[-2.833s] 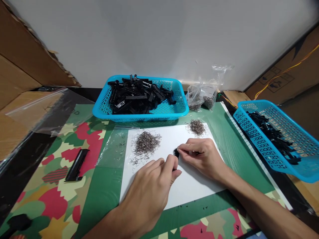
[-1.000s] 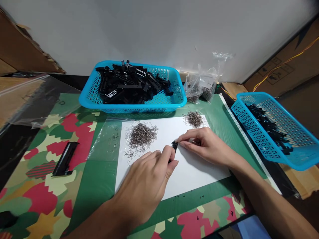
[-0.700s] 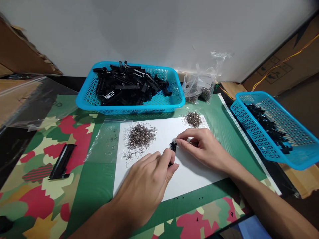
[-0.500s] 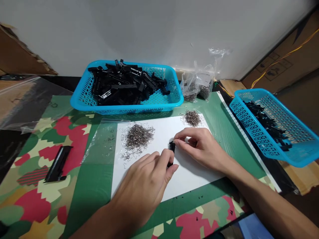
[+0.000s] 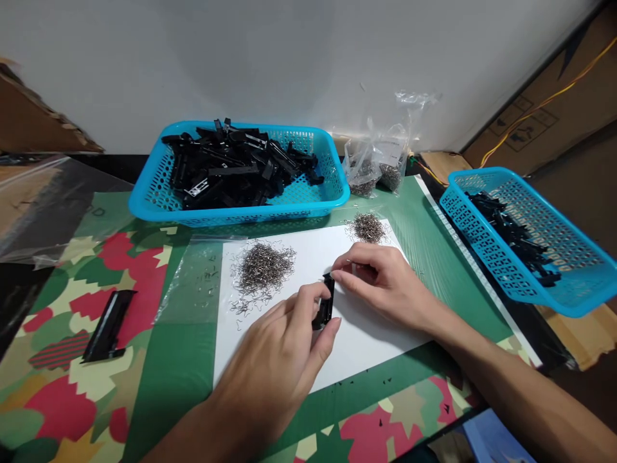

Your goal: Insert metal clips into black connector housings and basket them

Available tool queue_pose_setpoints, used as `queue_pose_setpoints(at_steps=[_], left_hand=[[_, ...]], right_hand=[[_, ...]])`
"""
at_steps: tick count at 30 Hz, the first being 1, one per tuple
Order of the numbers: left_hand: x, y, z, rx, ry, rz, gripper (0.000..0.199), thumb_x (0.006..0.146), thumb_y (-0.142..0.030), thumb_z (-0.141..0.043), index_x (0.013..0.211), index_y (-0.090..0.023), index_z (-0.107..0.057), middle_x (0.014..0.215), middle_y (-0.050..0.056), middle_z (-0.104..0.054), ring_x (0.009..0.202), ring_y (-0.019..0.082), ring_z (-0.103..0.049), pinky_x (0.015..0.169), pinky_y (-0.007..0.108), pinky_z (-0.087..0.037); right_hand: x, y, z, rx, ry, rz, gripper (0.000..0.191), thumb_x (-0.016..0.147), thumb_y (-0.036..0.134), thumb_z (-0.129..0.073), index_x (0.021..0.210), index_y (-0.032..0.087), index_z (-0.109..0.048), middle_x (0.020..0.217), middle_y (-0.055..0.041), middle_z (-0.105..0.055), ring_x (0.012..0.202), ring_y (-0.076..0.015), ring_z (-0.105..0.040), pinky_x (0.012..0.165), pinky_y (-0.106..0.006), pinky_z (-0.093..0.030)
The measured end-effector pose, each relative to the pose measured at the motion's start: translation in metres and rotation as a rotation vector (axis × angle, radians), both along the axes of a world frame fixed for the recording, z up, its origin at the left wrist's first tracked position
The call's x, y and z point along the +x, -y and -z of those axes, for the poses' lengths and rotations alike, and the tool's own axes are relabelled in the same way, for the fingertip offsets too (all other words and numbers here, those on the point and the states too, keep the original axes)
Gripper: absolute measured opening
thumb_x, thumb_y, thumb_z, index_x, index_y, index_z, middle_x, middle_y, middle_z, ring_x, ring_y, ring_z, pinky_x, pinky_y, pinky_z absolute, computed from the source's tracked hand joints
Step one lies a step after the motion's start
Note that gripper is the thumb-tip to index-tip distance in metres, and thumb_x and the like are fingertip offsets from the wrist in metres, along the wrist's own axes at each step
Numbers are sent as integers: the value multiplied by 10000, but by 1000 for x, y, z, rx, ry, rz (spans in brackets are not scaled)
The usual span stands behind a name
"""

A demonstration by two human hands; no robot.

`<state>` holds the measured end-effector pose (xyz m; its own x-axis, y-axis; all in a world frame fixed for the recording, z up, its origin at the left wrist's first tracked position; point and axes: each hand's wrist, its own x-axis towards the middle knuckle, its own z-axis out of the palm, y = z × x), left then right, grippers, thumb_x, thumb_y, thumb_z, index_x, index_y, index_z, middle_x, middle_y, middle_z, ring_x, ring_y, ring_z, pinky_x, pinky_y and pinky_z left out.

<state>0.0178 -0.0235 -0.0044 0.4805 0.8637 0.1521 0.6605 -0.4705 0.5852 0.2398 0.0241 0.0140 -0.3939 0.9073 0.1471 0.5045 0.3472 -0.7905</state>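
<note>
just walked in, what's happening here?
Someone's left hand holds a black part over a white sheet; the right hand is at its far end, grip unclear. A large wire pile lies on the sheet, a small pile at its edge. Black pieces fill much of the far basket.

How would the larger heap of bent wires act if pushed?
The larger heap of bent wires would probably spread, as loose pieces already fringe it. Its crooked shapes may snag together rather than roll. Each piece looks thin, so likely light.
</note>
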Motion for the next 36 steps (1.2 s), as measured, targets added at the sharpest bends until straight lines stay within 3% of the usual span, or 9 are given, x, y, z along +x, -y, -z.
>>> queue_pose_setpoints(at_steps=[6,12,21,30,36], left_hand=[[0,0,-2,45,1,19,86,1079,-330,-465,1028,-268,-433,812,-18,-635,683,208,-649,540,276,-402],[-1,-1,-4,33,-11,49,72,1090,-297,-455,1026,-264,-452,863,-4,-628,752,211,-650,584,282,-413],[3,-2,-1,93,-20,49,141,1126,-275,-372,1032,-257,-475,815,-18,-587,697,198,-586,591,299,-399],[1,-2,-3,112,-41,50,202,1139,-284,-327,1010,-243,-477,794,-20,-576,659,178,-559,573,291,-391],[1,-1,-7,107,-75,72,181,1141,-273,-325,1002,-247,-437,779,-19,-573,653,191,-574,560,289,-383]], right_hand=[[-3,3,5,5,49,7,99,1013,205,-692,998,169,-783,880,-8,-775,731,-126,-645,686,-263,-450],[-3,3,4,27,105,36,98,998,187,-695,955,166,-781,852,-10,-775,709,-124,-644,664,-257,-439],[1,9,4,146,292,-59,197,1029,156,-540,978,136,-729,882,-56,-685,692,-144,-591,630,-277,-410],[3,7,18,205,119,-5,141,958,94,-624,930,142,-754,761,-17,-672,639,-119,-557,610,-254,-404],[0,8,16,178,67,7,153,964,109,-636,913,149,-774,759,-24,-714,615,-120,-569,590,-255,-404]])
